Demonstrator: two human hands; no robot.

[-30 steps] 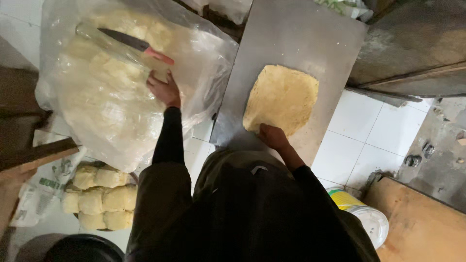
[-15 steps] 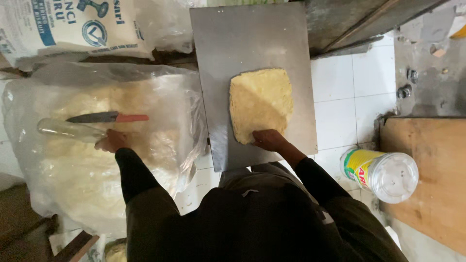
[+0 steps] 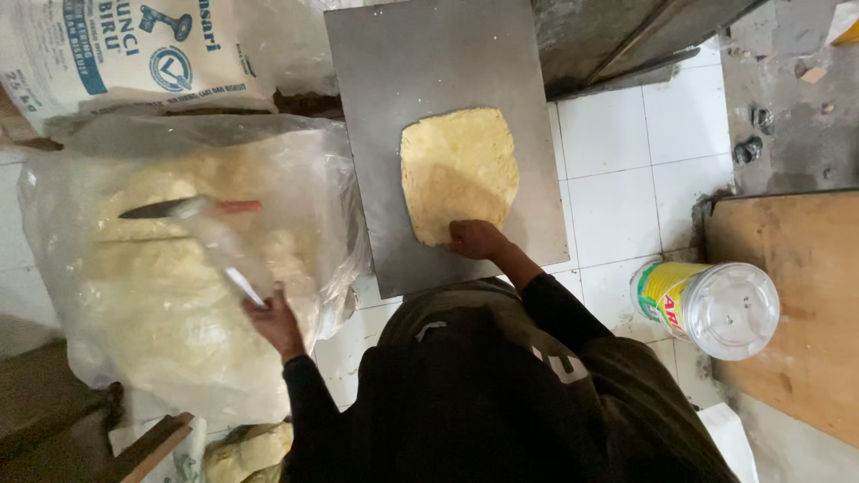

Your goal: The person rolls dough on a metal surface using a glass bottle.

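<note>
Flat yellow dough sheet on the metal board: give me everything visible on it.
The flat yellow dough sheet is a pale yellow, roughly rectangular slab with rounded corners and uneven edges. Its surface looks grainy and matte, with a slightly darker patch towards the near left side. It lies flat on the grey metal board, right of the board's centre, taking up only part of it. The right hand rests on its near edge, fingers curled. Nothing else touches it; the left hand is away at the clear plastic bag.

matt metal board point(image 3: 385, 107), glossy clear plastic bag point(image 3: 295, 179), rough dough point(image 3: 458, 170).
</note>
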